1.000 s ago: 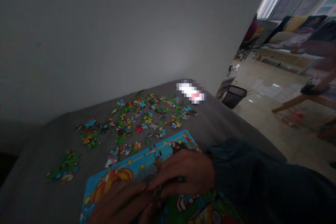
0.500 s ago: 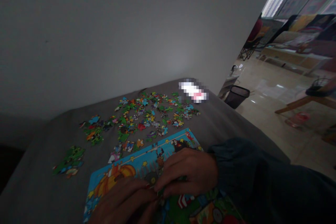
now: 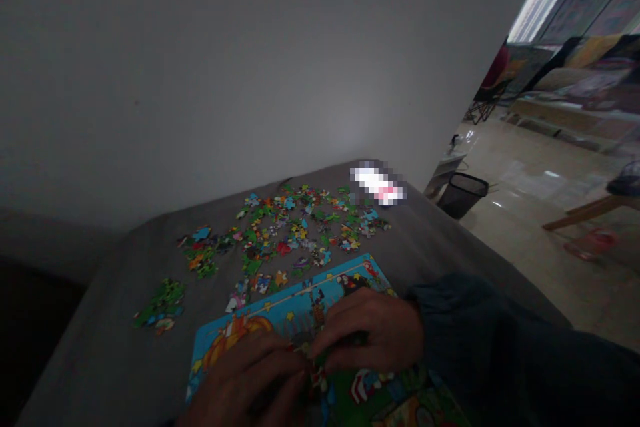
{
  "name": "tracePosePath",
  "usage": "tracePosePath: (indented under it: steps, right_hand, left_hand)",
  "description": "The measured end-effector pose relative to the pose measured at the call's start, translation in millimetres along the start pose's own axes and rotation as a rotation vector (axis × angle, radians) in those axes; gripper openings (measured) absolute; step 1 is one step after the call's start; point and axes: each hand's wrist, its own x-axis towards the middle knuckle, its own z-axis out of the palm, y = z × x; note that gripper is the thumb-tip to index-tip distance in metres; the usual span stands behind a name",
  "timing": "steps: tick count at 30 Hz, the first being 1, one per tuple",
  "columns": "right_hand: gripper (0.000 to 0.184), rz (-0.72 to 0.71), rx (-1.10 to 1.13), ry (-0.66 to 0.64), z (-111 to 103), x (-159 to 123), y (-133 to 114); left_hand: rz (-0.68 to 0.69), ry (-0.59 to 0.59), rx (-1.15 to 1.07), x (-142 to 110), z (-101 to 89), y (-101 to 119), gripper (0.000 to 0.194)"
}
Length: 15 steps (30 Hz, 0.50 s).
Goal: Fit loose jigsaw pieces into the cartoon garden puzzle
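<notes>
A colourful jigsaw puzzle board with a blue upper border, a pumpkin and yellow stars lies tilted in view at the lower middle. My left hand rests low over its left half, fingers bent and drawn together; what they hold, if anything, is hidden. From the right, my right hand, in a dark sleeve, reaches over the board's middle. Its thumb and fingers pinch at what looks like a small puzzle piece, mostly covered and dim. The fingertips of both hands nearly meet.
Loose puzzle pieces are scattered beyond the board on the grey cloth, with a smaller pile at left. A bright blurred-out object lies by the pale wall. A dark bin stands on the floor at right.
The whole view has shifted, so the board and pieces appear further right and slightly lower. Both hands stay close together over the board, with the fingertips slightly moved.
</notes>
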Motion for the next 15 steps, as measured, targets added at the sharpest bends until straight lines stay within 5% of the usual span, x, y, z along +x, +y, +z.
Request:
tracePosePath:
  steps: [8, 15]
  right_hand:
    - [0.028, 0.194, 0.057, 0.095, -8.2, 2.1, 6.8]
    - [0.023, 0.499, 0.327, 0.167, -33.1, 9.3, 52.4]
  left_hand:
    - [-0.373, 0.25, 0.021, -8.9, -21.0, -53.5, 0.036]
    - [-0.588, 0.232, -0.077, -7.4, -5.9, -71.2, 0.047]
